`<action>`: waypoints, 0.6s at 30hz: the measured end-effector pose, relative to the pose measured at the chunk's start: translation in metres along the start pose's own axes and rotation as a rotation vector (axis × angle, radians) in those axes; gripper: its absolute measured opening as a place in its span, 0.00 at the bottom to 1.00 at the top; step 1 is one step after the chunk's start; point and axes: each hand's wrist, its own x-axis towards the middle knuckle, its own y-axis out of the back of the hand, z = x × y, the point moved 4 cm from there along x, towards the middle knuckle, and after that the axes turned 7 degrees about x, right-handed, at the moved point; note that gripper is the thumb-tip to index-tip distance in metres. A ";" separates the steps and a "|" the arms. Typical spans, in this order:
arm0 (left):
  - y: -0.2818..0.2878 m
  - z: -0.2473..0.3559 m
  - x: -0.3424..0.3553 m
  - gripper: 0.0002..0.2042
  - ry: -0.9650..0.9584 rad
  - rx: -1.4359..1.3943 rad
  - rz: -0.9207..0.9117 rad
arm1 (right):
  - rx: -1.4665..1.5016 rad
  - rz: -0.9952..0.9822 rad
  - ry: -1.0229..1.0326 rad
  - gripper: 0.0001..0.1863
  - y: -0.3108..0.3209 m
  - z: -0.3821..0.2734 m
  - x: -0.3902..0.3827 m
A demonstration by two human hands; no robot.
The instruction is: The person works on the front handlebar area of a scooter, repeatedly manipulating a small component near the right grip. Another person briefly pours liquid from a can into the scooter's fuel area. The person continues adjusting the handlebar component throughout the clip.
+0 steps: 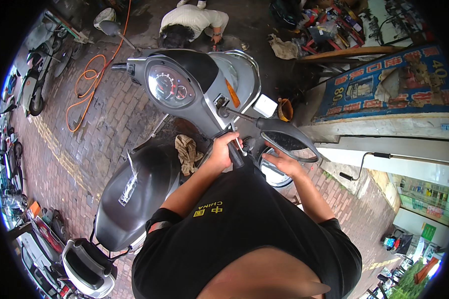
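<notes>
A grey scooter stands in front of me, its round instrument panel (168, 85) and front cowl facing up. My left hand (223, 152) is wrapped round the scooter's right handlebar grip (236, 157), beside the slim brake lever (239, 143). Just below the dark oval rear-view mirror (290, 141) is my right hand (284, 163), thumb and forefinger apart near the mirror's lower rim. Its other fingers are partly hidden, and whether it touches the rim I cannot tell. Beneath that hand shows a round white thing (274, 177). The black seat (137, 194) lies to my left.
A person in a pale top (199, 21) crouches beyond the scooter's front. An orange hose (92, 82) coils on the brick paving at left. Tools and parts (329, 27) crowd the far right, near a blue sign board (384, 82). A brown cloth (186, 153) lies by the seat.
</notes>
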 end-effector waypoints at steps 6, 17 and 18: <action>-0.015 0.011 -0.012 0.18 -0.050 0.025 -0.061 | 0.025 0.014 0.098 0.37 -0.024 -0.072 -0.009; -0.017 0.006 -0.002 0.17 -0.104 -0.026 -0.014 | -0.002 -0.160 0.329 0.40 -0.047 -0.095 0.017; -0.015 0.007 -0.002 0.17 -0.101 0.001 0.042 | -0.085 -0.095 0.230 0.39 -0.047 -0.095 0.017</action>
